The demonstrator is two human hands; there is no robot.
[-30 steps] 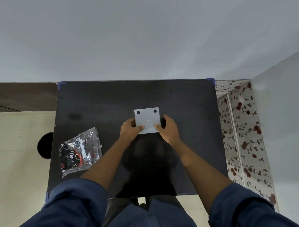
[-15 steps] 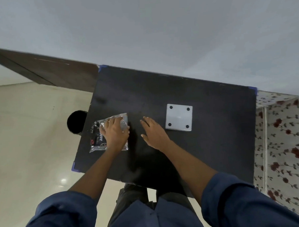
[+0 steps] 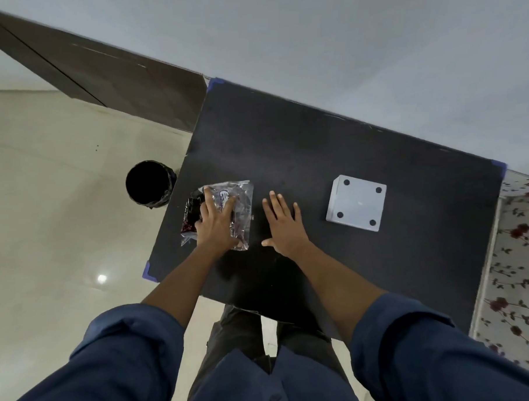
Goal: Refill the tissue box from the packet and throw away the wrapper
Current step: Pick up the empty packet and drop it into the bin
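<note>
**Left hand flat on the wrapper, bin just past the table's left edge**

Pressing down with fingers spread, the left hand (image 3: 216, 225) lies on top of the clear plastic wrapper (image 3: 227, 212); it is laid flat, not closed round anything, and nothing is lifted. The right hand (image 3: 284, 226) rests open and empty on the bare black table (image 3: 300, 144), just beside the wrapper's right edge.

Near the table's left edge, the wrapper lies crumpled and flat, its long axis running from the near side toward the far side. It looks emptied, though that is a judgement from its flatness. The left hand is plainly the nearer one to gather it.

Beyond and to the left, off the table's left edge and on the floor, stands the round black bin (image 3: 149, 187), mouth up. Nothing lies between wrapper and bin except the table edge itself.

Well apart toward the far right corner sits the white tissue box (image 3: 356, 203), turned base-up, four dark feet showing.
</note>
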